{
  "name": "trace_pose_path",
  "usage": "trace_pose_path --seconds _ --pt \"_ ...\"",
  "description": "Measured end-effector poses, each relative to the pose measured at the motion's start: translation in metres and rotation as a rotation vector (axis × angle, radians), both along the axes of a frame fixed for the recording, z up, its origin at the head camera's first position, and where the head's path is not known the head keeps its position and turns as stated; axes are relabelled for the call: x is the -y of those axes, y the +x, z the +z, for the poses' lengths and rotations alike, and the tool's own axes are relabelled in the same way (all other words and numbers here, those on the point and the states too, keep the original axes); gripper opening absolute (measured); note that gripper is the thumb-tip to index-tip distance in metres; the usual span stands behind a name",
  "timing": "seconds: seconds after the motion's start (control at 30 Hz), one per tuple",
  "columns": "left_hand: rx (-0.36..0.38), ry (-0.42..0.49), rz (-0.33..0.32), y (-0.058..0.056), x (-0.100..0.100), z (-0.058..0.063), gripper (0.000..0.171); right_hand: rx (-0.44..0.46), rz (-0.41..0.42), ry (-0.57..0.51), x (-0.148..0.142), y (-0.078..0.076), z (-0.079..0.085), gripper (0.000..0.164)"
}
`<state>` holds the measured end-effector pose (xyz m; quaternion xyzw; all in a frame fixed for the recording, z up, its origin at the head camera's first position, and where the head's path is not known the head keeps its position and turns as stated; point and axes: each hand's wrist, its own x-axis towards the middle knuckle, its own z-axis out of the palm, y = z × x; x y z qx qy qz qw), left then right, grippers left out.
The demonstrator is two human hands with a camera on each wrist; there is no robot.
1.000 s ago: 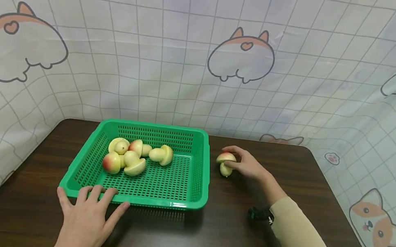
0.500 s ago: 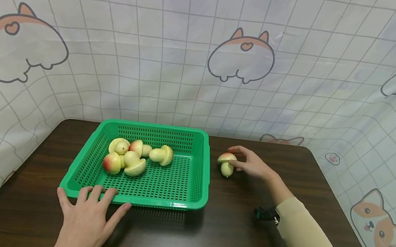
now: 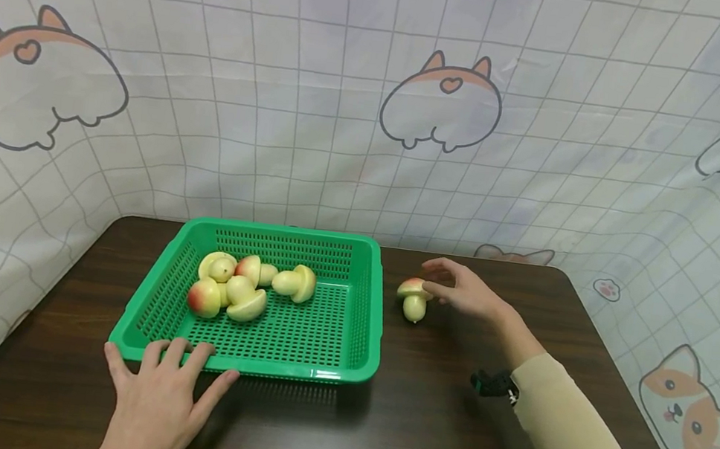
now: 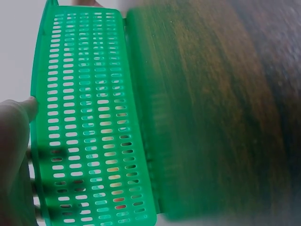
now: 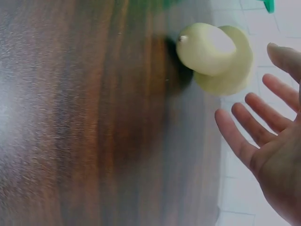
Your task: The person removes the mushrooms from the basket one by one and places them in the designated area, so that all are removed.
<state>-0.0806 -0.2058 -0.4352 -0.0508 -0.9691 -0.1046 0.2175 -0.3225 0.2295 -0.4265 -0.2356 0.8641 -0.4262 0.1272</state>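
A mushroom point(image 3: 414, 307) with a red-and-yellow cap and a pale, rounded stem lies on the dark table, right of the green basket point(image 3: 342, 373). Just to its right is my right hand point(image 3: 464, 294), fingers spread; in the right wrist view the straight fingers point(image 5: 265, 113) stand apart from the mushroom point(image 5: 207, 49). My left hand point(image 3: 157, 402) rests its fingertips on the basket's front rim, thumb out to the side. Inside the basket, toward its left and middle, lie several similar mushrooms point(image 3: 246, 303). The left wrist view shows the basket's slotted wall point(image 4: 89, 113) close up.
The dark wooden table point(image 3: 279, 439) runs back to a white gridded cloth point(image 3: 312, 174) with printed dogs, which also hangs along both sides. A black device point(image 3: 492, 384) sits at my right wrist, by the beige sleeve point(image 3: 576, 438).
My right hand has let go of the mushroom and drawn back a little to the right, its fingers opening. The left hand stays on the basket rim.
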Motion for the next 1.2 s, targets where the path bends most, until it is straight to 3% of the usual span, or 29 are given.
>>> trace_pose_path --seconds 0.2,0.47,0.63,0.93,1.2 --pt "-0.003 0.002 -0.003 0.0 0.0 0.0 0.053 -0.04 -0.019 0.03 0.003 0.001 0.018 0.049" --pt "-0.019 -0.001 -0.009 0.0 0.001 0.001 0.051 -0.049 -0.007 0.031 0.013 0.005 0.041 0.049" --pt "-0.032 -0.001 -0.012 0.0 0.001 0.001 0.051 -0.102 0.02 0.038 0.022 0.005 0.052 0.048" --pt "-0.05 -0.004 -0.013 -0.001 0.002 0.002 0.052 -0.18 0.082 -0.01 0.048 0.008 0.066 0.044" --pt "-0.034 0.001 -0.004 0.001 0.001 0.001 0.052 -0.137 0.141 -0.078 0.079 0.018 0.069 0.043"
